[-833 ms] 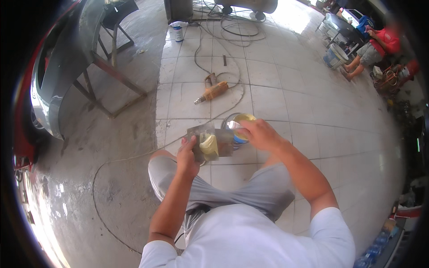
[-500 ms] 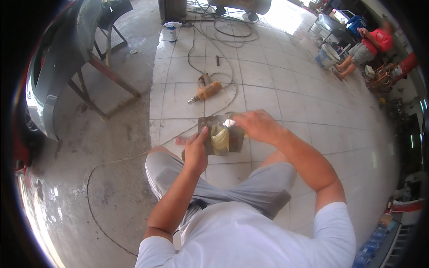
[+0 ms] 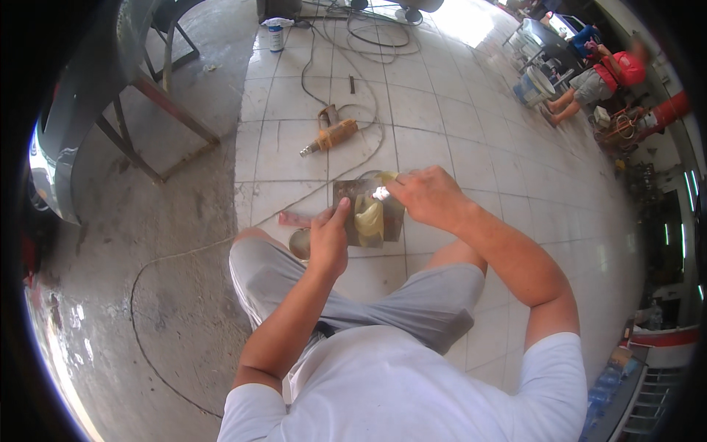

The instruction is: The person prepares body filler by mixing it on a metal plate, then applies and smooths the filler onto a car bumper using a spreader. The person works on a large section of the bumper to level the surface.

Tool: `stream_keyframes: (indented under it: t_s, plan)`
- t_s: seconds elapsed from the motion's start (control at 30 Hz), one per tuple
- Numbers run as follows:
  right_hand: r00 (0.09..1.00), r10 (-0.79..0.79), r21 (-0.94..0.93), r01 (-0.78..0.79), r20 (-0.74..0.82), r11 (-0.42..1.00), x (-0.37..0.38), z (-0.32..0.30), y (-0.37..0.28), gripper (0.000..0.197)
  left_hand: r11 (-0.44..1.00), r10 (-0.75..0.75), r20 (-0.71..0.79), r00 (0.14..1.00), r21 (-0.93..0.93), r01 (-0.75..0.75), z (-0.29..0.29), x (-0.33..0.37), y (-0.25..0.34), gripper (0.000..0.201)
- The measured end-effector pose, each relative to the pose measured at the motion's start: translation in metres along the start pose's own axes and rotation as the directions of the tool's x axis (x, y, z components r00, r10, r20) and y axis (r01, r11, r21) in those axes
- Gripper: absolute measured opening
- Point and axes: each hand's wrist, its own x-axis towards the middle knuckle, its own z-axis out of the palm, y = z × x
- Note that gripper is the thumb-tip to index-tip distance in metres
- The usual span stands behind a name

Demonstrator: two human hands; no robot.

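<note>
My left hand (image 3: 328, 234) is closed on the left edge of a dark flat plate (image 3: 392, 228), its thumb lying on top. A thick mound of yellowish putty (image 3: 370, 221) sits on the plate's middle. My right hand (image 3: 429, 197) is pinched over the plate's upper right corner. At its fingertips shows a small yellowish piece (image 3: 386, 177), too small to name, with something white (image 3: 381, 193) just below it. Beside my left hand stands a round tin (image 3: 300, 244), partly hidden. A reddish block (image 3: 294, 219) lies on the floor behind the tin.
An orange heat gun (image 3: 331, 135) lies on the tiles ahead, its cord (image 3: 308, 81) running back. Farther off stands a blue-and-white tub (image 3: 275, 37). A car bumper on a metal stand (image 3: 177, 107) is at the left. A person in red (image 3: 626, 68) sits far right near a bucket (image 3: 536, 85).
The view has shifted slightly, so the floor things sit higher and further left. My right hand has turned a little at the plate's corner. More of the tin shows.
</note>
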Motion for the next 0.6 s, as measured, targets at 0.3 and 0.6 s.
stream_keyframes:
  t_s: [0.3, 0.6]
  plan:
    - [0.999, -0.014, -0.026, 0.015, 0.031, 1.000, 0.000, -0.003, -0.003, 0.010, 0.999, -0.027, 0.014, 1.000, -0.029, 0.027, -0.002, -0.003, -0.006, 0.041]
    - [1.000, -0.008, 0.000, 0.008, -0.004, 1.000, -0.008, 0.003, -0.007, 0.012, 0.998, -0.055, -0.016, 0.998, -0.002, 0.055, 0.004, -0.014, 0.000, 0.039]
